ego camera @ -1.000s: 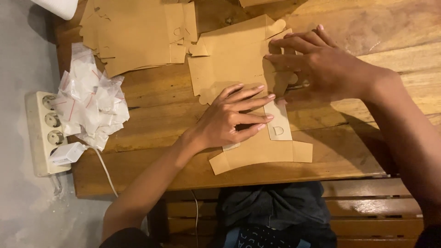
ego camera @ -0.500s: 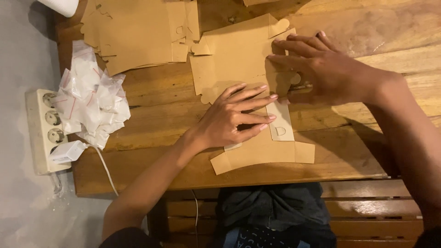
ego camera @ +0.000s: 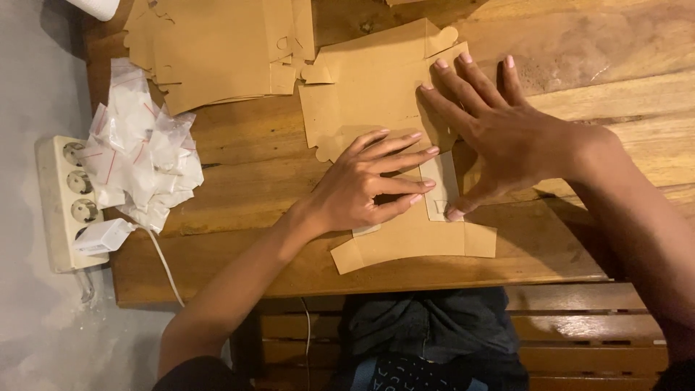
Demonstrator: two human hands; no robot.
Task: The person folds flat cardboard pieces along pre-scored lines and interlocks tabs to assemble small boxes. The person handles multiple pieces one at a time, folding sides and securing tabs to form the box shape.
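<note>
Under both grips, on counter (ego camera: 239,181): cardboard blank (ego camera: 376,94). Right hand (ego camera: 499,134) now released, splayed flat from curled; left hand (ego camera: 369,181) pressing flat, unchanged.

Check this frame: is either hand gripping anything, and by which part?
Nothing is gripped. The left hand and right hand lie flat, fingers spread, pressing the brown cardboard cutout near its middle fold on the wooden table.

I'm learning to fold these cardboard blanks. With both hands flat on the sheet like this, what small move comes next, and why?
Probably slide the right hand firmly along the cardboard blank to crease it. Both palms already lie flat, and the left hand pins the near part on the wooden table, so it looks steadied for pressing.
</note>
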